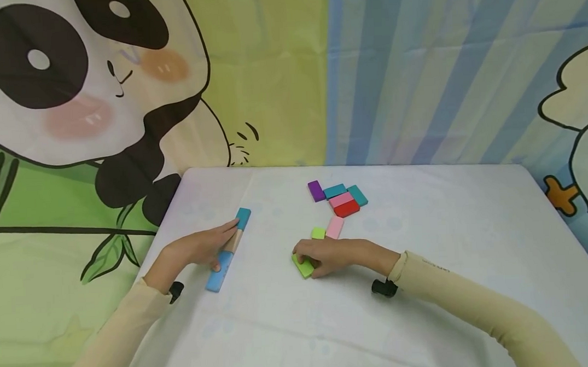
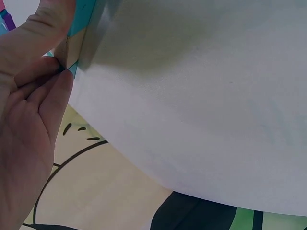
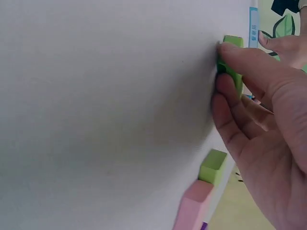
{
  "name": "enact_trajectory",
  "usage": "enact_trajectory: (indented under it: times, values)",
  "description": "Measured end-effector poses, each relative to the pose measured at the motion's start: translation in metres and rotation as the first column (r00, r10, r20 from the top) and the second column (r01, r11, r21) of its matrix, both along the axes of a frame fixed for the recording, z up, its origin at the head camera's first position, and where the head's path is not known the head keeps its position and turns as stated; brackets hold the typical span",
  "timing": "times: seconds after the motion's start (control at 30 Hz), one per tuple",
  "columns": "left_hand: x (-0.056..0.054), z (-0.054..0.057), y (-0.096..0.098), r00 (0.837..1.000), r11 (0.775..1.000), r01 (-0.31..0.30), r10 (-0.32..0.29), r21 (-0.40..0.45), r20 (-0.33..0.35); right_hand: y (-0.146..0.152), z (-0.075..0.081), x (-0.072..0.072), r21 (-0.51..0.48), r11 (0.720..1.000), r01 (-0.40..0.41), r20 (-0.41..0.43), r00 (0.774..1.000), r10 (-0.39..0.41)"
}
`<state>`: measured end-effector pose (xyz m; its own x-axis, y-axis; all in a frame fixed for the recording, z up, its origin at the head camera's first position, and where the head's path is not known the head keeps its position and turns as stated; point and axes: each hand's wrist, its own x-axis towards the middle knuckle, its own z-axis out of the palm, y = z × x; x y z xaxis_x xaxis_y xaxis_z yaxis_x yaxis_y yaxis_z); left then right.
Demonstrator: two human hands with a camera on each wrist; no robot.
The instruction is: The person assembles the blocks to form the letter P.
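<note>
A row of three blocks lies end to end at the left: teal (image 1: 244,217), tan (image 1: 233,242) and light blue (image 1: 219,274). My left hand (image 1: 198,248) rests along this row, thumb against the light blue block and fingertips at the tan and teal ones. At the middle, my right hand (image 1: 329,254) pinches a lime green block (image 1: 302,267) between thumb and fingers, close over the table. Just beyond it lies another green block (image 1: 318,233), beside a pale pink block (image 1: 335,226). In the right wrist view the pinched green block (image 3: 233,43) is partly covered by the thumb.
Farther back are a purple block (image 1: 316,191), a blue block (image 1: 335,191), a teal block (image 1: 357,195), a pink block (image 1: 341,200) and a red block (image 1: 346,209). The white tabletop (image 1: 424,227) reaches a printed curtain (image 1: 270,86) behind.
</note>
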<state>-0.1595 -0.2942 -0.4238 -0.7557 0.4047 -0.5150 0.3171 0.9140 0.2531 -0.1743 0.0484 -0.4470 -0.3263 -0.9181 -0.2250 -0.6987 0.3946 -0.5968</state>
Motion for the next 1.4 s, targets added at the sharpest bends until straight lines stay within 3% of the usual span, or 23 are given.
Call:
enact_trajectory:
  times: [0.13,0.27,0.37,0.47,0.57,0.63,0.8,1.0,1.1,1.4]
  values:
    - [0.0,0.0,-0.001,1.0,1.0,0.004,-0.005,-0.008,-0.008,-0.009,-0.001,-0.012,-0.055,0.997,0.047,0.011,0.999,-0.046]
    - [0.001,0.0,-0.003,1.0,1.0,0.011,-0.011,-0.013,-0.01,-0.034,-0.003,-0.044,-0.17,0.97,0.172,0.021,0.985,-0.171]
    - [0.001,0.001,-0.004,1.0,1.0,0.006,-0.006,-0.029,-0.016,-0.063,-0.003,-0.072,-0.24,0.925,0.295,0.066,0.956,-0.287]
    - [0.002,0.002,-0.005,1.0,0.999,0.016,-0.017,-0.033,-0.023,-0.092,-0.005,-0.093,-0.268,0.87,0.414,0.125,0.91,-0.395]
    - [0.002,0.002,-0.006,0.999,0.999,0.031,-0.032,-0.022,-0.029,-0.116,-0.009,-0.106,-0.292,0.826,0.482,0.163,0.876,-0.453]
    - [0.001,0.002,-0.005,0.999,0.999,0.033,-0.034,-0.013,-0.025,-0.129,-0.013,-0.111,-0.301,0.813,0.499,0.171,0.867,-0.469]
    - [-0.001,0.0,-0.002,1.0,1.0,0.017,-0.017,-0.012,0.0,-0.148,-0.02,-0.117,-0.282,0.827,0.486,0.095,0.872,-0.48]
    - [-0.002,0.0,0.002,1.0,1.0,0.022,-0.022,-0.01,0.002,-0.151,-0.028,-0.121,-0.248,0.832,0.496,0.009,0.86,-0.51]
    - [-0.002,0.0,0.002,0.999,0.999,0.044,-0.044,-0.018,-0.01,-0.15,-0.03,-0.122,-0.232,0.839,0.492,-0.002,0.862,-0.506]
    - [-0.003,0.0,-0.002,1.0,1.0,0.007,-0.007,-0.03,0.009,-0.148,-0.024,-0.123,-0.174,0.866,0.469,0.056,0.883,-0.467]
